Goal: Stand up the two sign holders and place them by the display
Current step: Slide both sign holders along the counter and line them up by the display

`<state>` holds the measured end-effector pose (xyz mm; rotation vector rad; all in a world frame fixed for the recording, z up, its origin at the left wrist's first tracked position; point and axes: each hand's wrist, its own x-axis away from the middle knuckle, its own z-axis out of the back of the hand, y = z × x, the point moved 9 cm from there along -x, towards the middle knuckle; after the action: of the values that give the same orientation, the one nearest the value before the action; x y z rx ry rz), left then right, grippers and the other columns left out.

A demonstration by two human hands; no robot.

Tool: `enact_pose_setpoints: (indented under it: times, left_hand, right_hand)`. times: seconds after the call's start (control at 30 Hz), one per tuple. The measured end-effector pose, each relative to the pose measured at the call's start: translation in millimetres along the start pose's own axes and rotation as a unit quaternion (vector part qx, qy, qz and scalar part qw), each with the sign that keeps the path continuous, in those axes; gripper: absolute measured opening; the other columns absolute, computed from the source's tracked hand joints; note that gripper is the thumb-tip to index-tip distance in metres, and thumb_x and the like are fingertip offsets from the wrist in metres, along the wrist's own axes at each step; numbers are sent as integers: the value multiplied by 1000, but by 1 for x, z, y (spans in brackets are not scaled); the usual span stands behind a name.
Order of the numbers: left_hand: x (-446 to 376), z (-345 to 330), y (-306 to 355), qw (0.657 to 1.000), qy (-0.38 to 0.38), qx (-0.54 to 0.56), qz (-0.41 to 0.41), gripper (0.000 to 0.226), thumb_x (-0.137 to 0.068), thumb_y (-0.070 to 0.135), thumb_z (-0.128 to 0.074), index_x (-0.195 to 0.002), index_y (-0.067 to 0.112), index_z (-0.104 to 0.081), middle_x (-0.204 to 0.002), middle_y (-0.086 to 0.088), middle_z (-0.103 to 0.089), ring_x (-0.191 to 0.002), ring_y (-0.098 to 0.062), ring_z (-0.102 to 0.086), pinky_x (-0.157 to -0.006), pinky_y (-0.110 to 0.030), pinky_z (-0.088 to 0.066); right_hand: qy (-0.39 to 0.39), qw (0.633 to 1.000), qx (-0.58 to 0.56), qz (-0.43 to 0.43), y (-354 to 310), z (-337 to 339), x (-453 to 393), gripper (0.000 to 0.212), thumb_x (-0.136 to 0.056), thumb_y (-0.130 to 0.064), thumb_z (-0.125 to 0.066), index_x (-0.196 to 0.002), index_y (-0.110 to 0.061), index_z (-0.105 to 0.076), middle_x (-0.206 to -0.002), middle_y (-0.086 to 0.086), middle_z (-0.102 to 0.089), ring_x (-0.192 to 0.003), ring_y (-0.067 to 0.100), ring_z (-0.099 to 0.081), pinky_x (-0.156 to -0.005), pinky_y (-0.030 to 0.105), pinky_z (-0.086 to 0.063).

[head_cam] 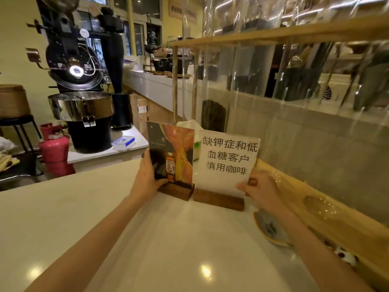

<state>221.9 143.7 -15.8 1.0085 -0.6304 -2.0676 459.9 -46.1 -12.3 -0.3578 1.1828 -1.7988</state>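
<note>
Head view: both sign holders stand upright on the pale bench (pixel 168 239), bases nearly touching, right in front of the clear display case (pixel 294 85). Left hand (pixel 147 175) grips the edge of the bottle-picture sign holder (pixel 171 152); right hand (pixel 262 189) pinches the lower corner of the white text sign holder (pixel 226 163). A tissue box (pixel 187 124) peeks out behind them, mostly hidden. The right forearm covers part of a yellow-rimmed dish (pixel 267 228). The case contents blur behind reflections.
</note>
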Motion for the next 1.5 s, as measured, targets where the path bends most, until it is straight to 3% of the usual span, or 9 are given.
enact_pose_setpoints:
  times: [0.1, 0.23, 0.43, 0.57, 0.63, 0.97, 1.13, 1.5]
  left_hand:
    - [-15, -19, 6, 1000, -12, -7, -12, 100, -62, 13, -81, -138, 13, -16, -139, -16, -39, -127, -29, -43, -107, -51, -38]
    - [-33, -38, 11, 999, -23, -15, -21, 101, -63, 7, -80, -139, 8, -14, -140, -18, -40, -128, -30, -42, -109, -47, -36]
    - [-57, -65, 15, 997, -70, 19, -13, 101, -68, 5, -76, -141, 21, -8, -142, -12, -38, -128, -27, -44, -101, -43, -44]
    - [-69, -73, 24, 996, -78, -2, -46, 97, -67, 8, -77, -139, 22, -14, -140, -12, -42, -125, -26, -47, -102, -45, -44]
    - [-72, -74, 23, 996, -73, -10, -44, 97, -66, 11, -79, -138, 22, -16, -139, -12, -43, -124, -26, -49, -102, -46, -45]
    - [-62, -77, 16, 997, -59, -23, -37, 111, -69, 10, -76, -142, 19, 8, -149, -16, -23, -134, -32, -33, -108, -49, -36]
    - [-61, -90, 24, 996, -75, -10, -42, 114, -69, 11, -77, -142, 17, 11, -146, -16, -28, -132, -30, -37, -108, -47, -37]
    - [-77, -118, 34, 991, -124, -13, -50, 123, -64, 10, -79, -141, 22, 16, -146, -18, -29, -132, -32, -36, -108, -52, -36]
  right_hand:
    - [13, 1000, -10, -11, 5, 4, 1, 37, -79, -6, -65, -115, -11, -60, -112, 0, -64, -100, 19, -59, -87, 40, -53]
    - [39, 999, 5, -23, 12, 10, -2, 38, -79, -10, -65, -117, -10, -59, -120, 4, -63, -108, 22, -58, -94, 39, -49]
    - [85, 994, 49, -38, 17, 14, 2, 38, -83, -18, -62, -120, -10, -55, -129, 7, -59, -116, 26, -56, -90, 31, -48]
    - [100, 993, 39, -42, 19, 13, 6, 36, -85, -17, -60, -119, -11, -55, -131, 5, -57, -117, 26, -55, -81, 27, -52]
    - [104, 993, 41, -49, 20, 14, 7, 34, -84, -17, -60, -117, -10, -56, -129, 6, -59, -116, 25, -56, -84, 29, -52]
    - [108, 990, 56, -67, 23, 19, 6, 37, -81, -18, -64, -117, -9, -57, -124, 8, -62, -110, 25, -60, -85, 35, -55]
    - [119, 988, 60, -77, 26, 31, 12, 38, -79, -16, -67, -115, -8, -58, -122, 8, -64, -106, 24, -62, -72, 22, -53]
    - [116, 985, 86, -90, 23, 37, 19, 37, -78, -15, -67, -114, -12, -59, -124, 5, -63, -106, 23, -62, -56, 11, -49]
